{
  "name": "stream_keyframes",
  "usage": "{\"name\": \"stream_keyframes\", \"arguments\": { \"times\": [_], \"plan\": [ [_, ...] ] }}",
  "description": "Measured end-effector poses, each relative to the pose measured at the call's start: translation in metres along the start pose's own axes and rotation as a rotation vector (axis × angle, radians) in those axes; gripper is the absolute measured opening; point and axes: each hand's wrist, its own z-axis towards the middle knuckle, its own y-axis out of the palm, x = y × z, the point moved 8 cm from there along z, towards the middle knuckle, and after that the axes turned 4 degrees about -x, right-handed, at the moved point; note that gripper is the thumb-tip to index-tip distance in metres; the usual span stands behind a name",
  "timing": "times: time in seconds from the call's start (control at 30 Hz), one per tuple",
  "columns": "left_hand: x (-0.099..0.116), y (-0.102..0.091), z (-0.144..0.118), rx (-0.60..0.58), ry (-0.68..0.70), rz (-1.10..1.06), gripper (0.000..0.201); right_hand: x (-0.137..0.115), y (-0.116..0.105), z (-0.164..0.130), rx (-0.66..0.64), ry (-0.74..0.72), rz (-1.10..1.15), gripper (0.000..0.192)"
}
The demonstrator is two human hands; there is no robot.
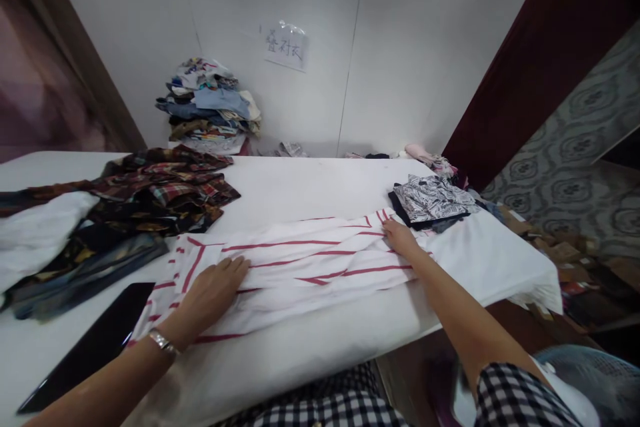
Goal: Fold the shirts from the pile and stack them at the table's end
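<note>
White panelled wall (pixel 400 47) rises beyond both hands, a paper sign (pixel 286 45) taped above them; dark red curtain (pixel 530 73) and patterned grey floor (pixel 590 167) lie right of the right hand

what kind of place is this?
Likely a clothes-folding workstation in a plain room. Both hands, left hand and right hand, press flat on a white garment with red stripes on a white-covered table; a heap of mixed clothes is stacked against the white wall.
</note>
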Motion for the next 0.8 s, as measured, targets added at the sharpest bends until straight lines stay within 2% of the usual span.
{"name": "stream_keyframes", "arguments": {
  "times": [0.13,0.2,0.23,0.3,0.4,0.47,0.53,0.63,0.7,0.8],
  "plan": [
    [-0.009,0.0,0.003,-0.186,-0.001,-0.181,0.061,0.005,-0.006,0.009,0.085,0.012,0.101,0.052],
    [-0.021,-0.008,0.015,-0.242,-0.03,-0.341,0.063,0.006,-0.014,0.025,0.121,0.039,0.139,0.051],
    [-0.029,-0.014,0.025,-0.218,-0.064,-0.397,0.064,0.006,-0.017,0.034,0.118,0.056,0.141,0.048],
    [-0.046,-0.026,0.047,-0.089,-0.13,-0.403,0.065,0.005,-0.016,0.053,0.038,0.095,0.083,0.044],
    [-0.055,-0.028,0.076,0.053,-0.119,-0.246,0.061,0.007,-0.007,0.069,-0.137,0.153,-0.04,0.044],
    [-0.055,-0.02,0.086,0.068,-0.084,-0.154,0.058,0.012,-0.003,0.071,-0.199,0.184,-0.07,0.036],
    [-0.056,-0.013,0.087,0.056,-0.089,-0.106,0.053,0.022,-0.002,0.068,-0.208,0.219,-0.085,0.028],
    [-0.06,-0.007,0.081,-0.002,-0.157,-0.093,0.047,0.042,-0.008,0.063,-0.161,0.32,-0.123,0.034],
    [-0.063,-0.007,0.078,-0.023,-0.195,-0.091,0.046,0.052,-0.01,0.061,-0.132,0.379,-0.135,0.035],
    [-0.065,-0.013,0.078,0.016,-0.198,-0.081,0.044,0.056,-0.007,0.061,-0.132,0.418,-0.129,0.031]
  ]
}}
